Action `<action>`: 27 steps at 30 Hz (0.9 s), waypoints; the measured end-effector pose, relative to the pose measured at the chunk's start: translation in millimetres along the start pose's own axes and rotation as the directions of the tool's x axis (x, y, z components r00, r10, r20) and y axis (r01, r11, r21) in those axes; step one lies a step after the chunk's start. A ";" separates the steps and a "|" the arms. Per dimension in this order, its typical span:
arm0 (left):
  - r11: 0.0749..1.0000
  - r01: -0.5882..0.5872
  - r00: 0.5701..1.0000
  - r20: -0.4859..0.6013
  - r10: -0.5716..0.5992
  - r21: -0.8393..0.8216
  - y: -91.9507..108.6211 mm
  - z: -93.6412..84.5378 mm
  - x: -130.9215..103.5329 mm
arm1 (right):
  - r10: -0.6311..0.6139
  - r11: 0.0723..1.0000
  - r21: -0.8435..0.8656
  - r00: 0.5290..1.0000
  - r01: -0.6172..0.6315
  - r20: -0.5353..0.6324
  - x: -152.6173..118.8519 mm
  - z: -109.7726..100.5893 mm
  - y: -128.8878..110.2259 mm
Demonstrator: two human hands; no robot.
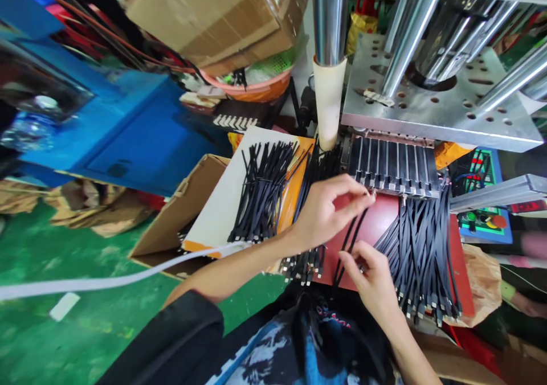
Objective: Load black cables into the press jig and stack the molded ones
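My left hand [331,208] is closed, thumb and forefinger pinching the small connector end of a black cable [355,231] at the front edge of a slotted metal mould [393,166]. Nearer to my body, my right hand [371,274] is curled beside the lower part of the black cables, its thumb and forefinger close together; what it holds is too small to make out. A fan of black flat cables [427,254] lies on the red board [464,271] to the right, in front of the mould.
A bundle of black cables [265,191] lies on a white and orange sheet [222,188] at left, over a cardboard box [179,214]. Above the mould is a thick steel plate [448,109] with columns. A control panel [485,222] stands at right; another person's hand [530,305] shows there.
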State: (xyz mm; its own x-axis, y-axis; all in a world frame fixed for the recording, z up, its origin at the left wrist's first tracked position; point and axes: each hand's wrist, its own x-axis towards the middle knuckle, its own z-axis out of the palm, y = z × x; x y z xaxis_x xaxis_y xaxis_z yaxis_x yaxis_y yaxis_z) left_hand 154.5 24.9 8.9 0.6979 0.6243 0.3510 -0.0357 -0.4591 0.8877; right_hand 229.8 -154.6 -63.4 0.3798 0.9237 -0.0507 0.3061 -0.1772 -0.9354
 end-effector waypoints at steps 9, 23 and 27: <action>0.955 -0.017 0.991 -0.123 0.056 0.297 -110.8 11.5 107.3 | -0.065 0.983 -0.159 0.985 0.090 0.161 85.8 -88.0 -36.4; 0.677 -0.610 0.774 0.491 0.400 0.411 -106.1 -32.4 40.4 | -0.227 0.901 -0.360 0.970 0.242 0.085 221.4 -95.8 -19.6; 0.615 -0.639 0.749 0.553 0.365 0.461 -104.0 -26.5 45.1 | -0.209 0.934 -0.293 0.978 0.202 0.007 217.7 -95.3 -16.2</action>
State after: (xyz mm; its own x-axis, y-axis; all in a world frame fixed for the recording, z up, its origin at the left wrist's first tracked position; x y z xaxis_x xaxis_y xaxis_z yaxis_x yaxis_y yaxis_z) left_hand 170.8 117.6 -59.7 0.9053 -0.0487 0.4220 -0.1382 -0.9731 0.1841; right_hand 390.7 17.0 -25.9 0.3012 0.9427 0.1438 0.6189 -0.0785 -0.7815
